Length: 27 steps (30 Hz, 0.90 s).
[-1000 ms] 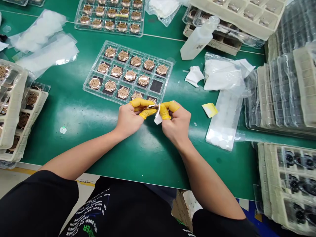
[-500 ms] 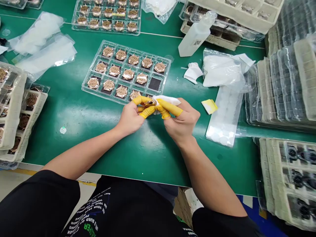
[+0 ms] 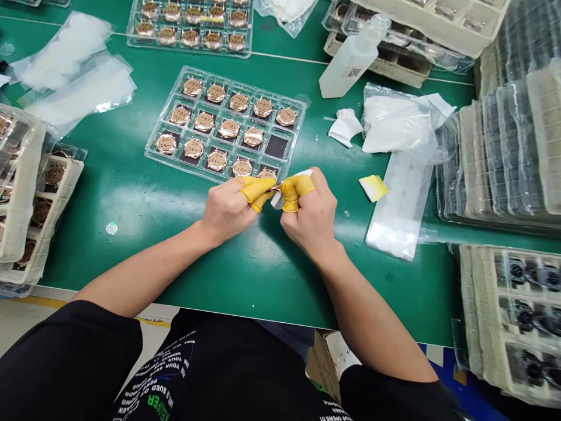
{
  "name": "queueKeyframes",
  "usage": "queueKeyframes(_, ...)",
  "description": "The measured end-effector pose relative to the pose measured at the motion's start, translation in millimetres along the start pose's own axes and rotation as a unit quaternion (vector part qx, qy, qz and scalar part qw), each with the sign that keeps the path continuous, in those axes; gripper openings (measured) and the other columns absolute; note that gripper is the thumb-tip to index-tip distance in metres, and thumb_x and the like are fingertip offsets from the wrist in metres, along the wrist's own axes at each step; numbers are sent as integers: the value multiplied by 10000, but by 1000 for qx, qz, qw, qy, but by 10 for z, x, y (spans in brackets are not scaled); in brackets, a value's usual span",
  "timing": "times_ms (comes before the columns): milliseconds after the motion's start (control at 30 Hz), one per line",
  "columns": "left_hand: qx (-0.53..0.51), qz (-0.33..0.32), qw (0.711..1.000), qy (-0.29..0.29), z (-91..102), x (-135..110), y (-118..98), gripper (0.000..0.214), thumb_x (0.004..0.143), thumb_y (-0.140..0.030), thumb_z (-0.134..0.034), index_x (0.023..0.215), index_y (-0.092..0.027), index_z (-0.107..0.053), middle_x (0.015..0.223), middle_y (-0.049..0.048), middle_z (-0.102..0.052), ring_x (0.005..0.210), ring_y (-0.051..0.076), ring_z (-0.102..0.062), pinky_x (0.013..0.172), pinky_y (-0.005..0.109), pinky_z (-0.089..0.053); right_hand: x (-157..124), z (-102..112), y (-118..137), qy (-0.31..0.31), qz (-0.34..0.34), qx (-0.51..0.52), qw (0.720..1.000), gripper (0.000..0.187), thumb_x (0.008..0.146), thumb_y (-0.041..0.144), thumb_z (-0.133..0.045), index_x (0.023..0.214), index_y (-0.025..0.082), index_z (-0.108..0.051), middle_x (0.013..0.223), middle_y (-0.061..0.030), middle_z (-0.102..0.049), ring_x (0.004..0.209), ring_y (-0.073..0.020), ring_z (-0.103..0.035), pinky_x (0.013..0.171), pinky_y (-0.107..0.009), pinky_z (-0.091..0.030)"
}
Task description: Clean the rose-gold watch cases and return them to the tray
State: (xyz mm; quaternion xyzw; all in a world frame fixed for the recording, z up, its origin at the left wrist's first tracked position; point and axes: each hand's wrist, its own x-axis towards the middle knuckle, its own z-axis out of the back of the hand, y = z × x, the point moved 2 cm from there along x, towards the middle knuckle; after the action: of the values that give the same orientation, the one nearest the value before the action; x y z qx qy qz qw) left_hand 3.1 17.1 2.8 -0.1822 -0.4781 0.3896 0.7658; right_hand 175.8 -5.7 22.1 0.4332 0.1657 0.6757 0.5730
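My left hand (image 3: 230, 207) and my right hand (image 3: 309, 213) meet over the green table, both with yellow finger cots. The left fingers pinch a small rose-gold watch case (image 3: 274, 186), mostly hidden between the fingertips. The right fingers are closed on a white wipe (image 3: 302, 174) pressed against that case. Just beyond the hands lies a clear tray (image 3: 289, 159) of rose-gold watch cases in rows, with one black compartment bare at its right side.
A second filled tray (image 3: 193, 26) sits at the far edge. A white bottle (image 3: 350, 64), plastic bags of wipes (image 3: 403, 175), a crumpled wipe (image 3: 344, 127) and a yellow-white slip (image 3: 372, 187) lie to the right. Stacked trays (image 3: 508, 152) line right and left (image 3: 26, 193) sides.
The hands have turned the watch case between them and the wipe has shifted from spread over the fingers to tucked behind the right fingertips. The view drifted slightly.
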Motion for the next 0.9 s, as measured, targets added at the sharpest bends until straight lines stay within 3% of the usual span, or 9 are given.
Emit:
queueKeyframes(100,-74,97,992,12,-11,55,48,247,891,-199,-730,1106,-248,-841,1094,37,-843,1001,206,-793,935,334,-634,-29,-49,67,77,-136,177,972,287,996,393,-520,758,233,-512,662,26,-410,532,-114,-382,465,-248,-346)
queueKeyframes(167,-183,207,961,18,-38,104,77,242,863,-238,-783,1099,-212,-834,1081,50,-840,988,215,-798,922,343,-651,-31,-15,58,44,-172,238,955,299,982,459,-570,790,230,-583,634,37,-439,471,-98,-369,415,-245,-332)
queueKeyframes(267,-324,322,889,31,-99,155,88,329,753,-293,-886,1051,-163,-834,1013,64,-838,916,230,-802,844,351,-676,7,126,-7,-107,-92,185,973,253,880,492,-744,888,240,-730,802,-21,-646,602,-138,-579,509,-292,-487)
queueKeyframes(333,-370,352,859,48,-131,164,76,366,677,-299,-930,1002,-154,-841,973,62,-836,858,224,-795,783,339,-679,39,192,-36,-130,7,79,988,206,888,447,-745,962,259,-792,923,-52,-726,753,-191,-678,639,-354,-562)
queueKeyframes(433,-395,357,842,81,-146,145,52,373,644,-317,-946,966,-154,-850,890,46,-828,735,184,-773,693,292,-659,70,202,-69,-61,99,-14,993,179,933,338,-685,1021,260,-819,931,-61,-764,805,-202,-706,697,-359,-553)
queueKeyframes(567,-368,331,861,119,-123,102,33,337,680,-330,-925,967,-166,-857,897,35,-831,781,190,-786,736,282,-654,75,119,-101,-15,153,-15,988,164,934,319,-678,979,231,-810,810,-49,-724,712,-166,-653,637,-310,-490)
queueKeyframes(700,-371,315,863,139,-170,56,-28,372,663,-381,-958,961,-182,-857,939,49,-837,893,235,-802,862,361,-669,110,-65,-195,-66,15,51,996,317,933,443,-662,717,213,-692,646,-1,-578,607,-130,-526,596,-284,-448)
queueKeyframes(800,-421,310,846,109,-237,35,-63,418,650,-450,-976,955,-195,-846,975,57,-832,953,242,-799,939,417,-666,130,-148,-277,-114,-135,212,961,392,943,556,-642,745,218,-658,669,15,-576,574,-111,-502,560,-264,-454)
queueKeyframes(900,-422,300,854,38,-243,44,-20,392,666,-460,-976,950,-223,-846,1036,51,-829,1000,226,-791,991,418,-651,115,-39,-237,-144,-81,238,957,267,897,501,-749,877,235,-761,788,-6,-674,623,-122,-573,561,-272,-468)
